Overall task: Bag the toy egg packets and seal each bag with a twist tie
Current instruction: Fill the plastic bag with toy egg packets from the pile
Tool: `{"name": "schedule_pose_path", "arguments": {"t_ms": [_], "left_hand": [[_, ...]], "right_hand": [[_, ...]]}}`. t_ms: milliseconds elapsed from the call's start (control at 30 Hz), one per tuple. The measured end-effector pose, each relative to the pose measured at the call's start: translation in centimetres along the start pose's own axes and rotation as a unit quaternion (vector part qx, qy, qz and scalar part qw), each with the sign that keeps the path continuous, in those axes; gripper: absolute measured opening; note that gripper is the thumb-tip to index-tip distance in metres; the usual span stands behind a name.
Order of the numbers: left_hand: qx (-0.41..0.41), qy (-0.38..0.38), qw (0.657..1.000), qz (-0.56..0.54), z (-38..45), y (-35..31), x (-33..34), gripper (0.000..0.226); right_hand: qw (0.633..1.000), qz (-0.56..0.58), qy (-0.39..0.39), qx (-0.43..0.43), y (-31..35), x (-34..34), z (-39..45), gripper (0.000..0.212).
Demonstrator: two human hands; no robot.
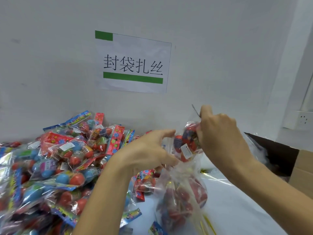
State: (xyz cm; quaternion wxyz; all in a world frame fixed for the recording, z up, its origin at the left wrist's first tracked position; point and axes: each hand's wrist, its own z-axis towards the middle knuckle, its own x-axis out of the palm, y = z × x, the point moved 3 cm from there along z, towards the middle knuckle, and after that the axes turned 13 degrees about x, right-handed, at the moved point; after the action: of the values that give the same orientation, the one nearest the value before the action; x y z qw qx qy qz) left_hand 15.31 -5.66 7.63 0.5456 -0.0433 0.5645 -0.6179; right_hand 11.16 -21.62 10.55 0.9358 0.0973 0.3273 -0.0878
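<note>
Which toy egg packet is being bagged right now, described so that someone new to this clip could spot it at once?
Start at the white sign with green bars on the wall, then drop down and right to the two hands. The right hand grips the packet by its top above the clear bag, whose mouth the left hand holds. Unlike the packets in the pile at left, it is lifted off the table.

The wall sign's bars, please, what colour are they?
Green, on the wall sign, in the head view.
</note>
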Motion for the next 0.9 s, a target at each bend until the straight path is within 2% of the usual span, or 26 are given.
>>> {"name": "schedule_pose_path", "arguments": {"t_ms": [133,233,300,433,500,600,800,900], "left_hand": [[0.000,-0.018,1.000,-0.018,0.2,0.1,0.3,0.084],[-0.002,-0.006,1.000,0.002,0.5,0.1,0.5,0.089],[0.004,0.009,0.999,0.033,0.4,0.0,0.4,0.095],[0.023,0.021,0.999,0.031,0.5,-0.3,0.5,0.095],[0.032,0.008,0.999,0.014,0.5,-0.4,0.6,0.090],[0.044,-0.002,0.999,0.016,0.5,0.0,0.5,0.086],[0.013,0.014,0.994,0.105,0.3,0.8,-0.4,0.086],[-0.002,-0.005,0.993,0.121,0.6,1.2,-0.1,0.102]], "right_hand": [[0.992,0.117,-0.017,0.049,-0.1,-0.2,-0.7,0.016],[0.976,0.211,0.002,0.061,0.3,-0.4,-1.5,0.015],[0.976,0.210,0.040,0.050,0.8,0.1,-1.9,0.017],[0.985,0.120,0.110,0.058,1.3,1.3,-1.9,0.033],[0.980,0.123,0.141,0.073,1.1,1.9,-1.8,0.027],[0.957,0.184,0.188,0.121,0.7,2.7,-1.6,0.011],[0.853,0.363,0.260,0.271,-0.2,3.6,-1.5,0.020],[0.847,0.391,0.251,0.258,0.1,3.6,-1.4,0.013]]}}
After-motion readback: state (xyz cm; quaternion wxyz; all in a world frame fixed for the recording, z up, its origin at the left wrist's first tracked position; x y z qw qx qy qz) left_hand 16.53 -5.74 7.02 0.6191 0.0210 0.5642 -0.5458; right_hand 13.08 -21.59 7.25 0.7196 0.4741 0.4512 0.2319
